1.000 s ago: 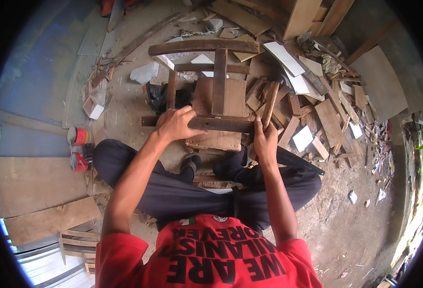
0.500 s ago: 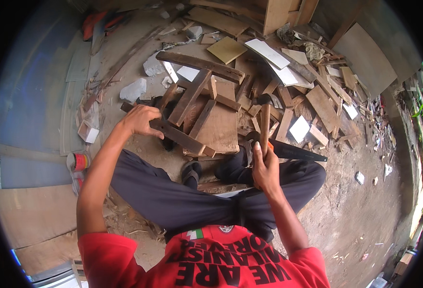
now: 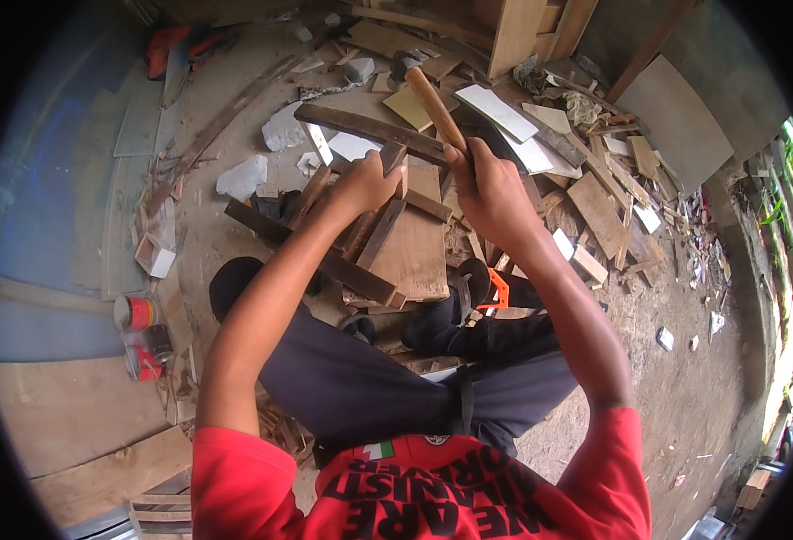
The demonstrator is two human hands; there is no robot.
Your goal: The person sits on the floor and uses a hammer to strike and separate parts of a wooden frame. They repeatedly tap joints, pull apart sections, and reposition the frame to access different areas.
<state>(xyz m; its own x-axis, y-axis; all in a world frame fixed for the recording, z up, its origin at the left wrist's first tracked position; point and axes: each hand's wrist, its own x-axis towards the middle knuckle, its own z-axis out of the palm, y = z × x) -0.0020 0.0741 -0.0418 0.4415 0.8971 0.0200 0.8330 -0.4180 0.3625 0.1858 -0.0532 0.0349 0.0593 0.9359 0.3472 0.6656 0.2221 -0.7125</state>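
Note:
In front of me a frame of dark wooden bars stands over a light wooden box. My left hand is closed round the upper end of a dark wooden bar of that frame. My right hand grips a hammer by its wooden handle, raised and slanting away to the upper left. The hammer's dark head is at the far end. A long crossbar lies beyond my left hand, and a near crossbar runs below my left forearm.
An orange-handled saw lies by my right knee. Wood offcuts and boards are heaped at the right, with white panels farther back. Broken blocks and cans lie at the left. My bent legs flank the box.
My left hand has left the near crossbar and taken hold of a bar farther away. My right hand has lifted the hammer forward and left from beside the saw.

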